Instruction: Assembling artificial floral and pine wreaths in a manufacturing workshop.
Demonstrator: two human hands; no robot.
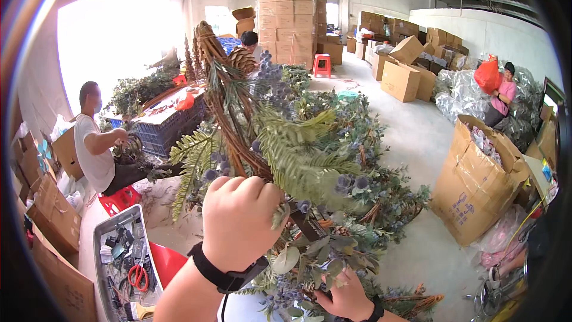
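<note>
Upright in front of me stands a wreath of brown twisted twigs (231, 116), dressed with green fern fronds, blue berries and a pine cone (242, 59). My left hand (243, 211), with a black band on its wrist, is closed in a fist around the twig ring. A dark tag (308, 226) hangs beside its knuckles. Lower and to the right, my right hand (347, 298) has its fingers curled into the leaves at the wreath's lower part; its fingertips are partly hidden. Behind lies a heap of similar greenery (363, 173) with blue berries.
A grey tray (98, 262) at left holds red-handled scissors (138, 277), a brush and small dark pieces. A seated person (98, 143) handles greenery; another carries a red bag (488, 74). An open carton (476, 185) stands right. Stacked cartons (286, 24) and a red stool (322, 64) are farther back.
</note>
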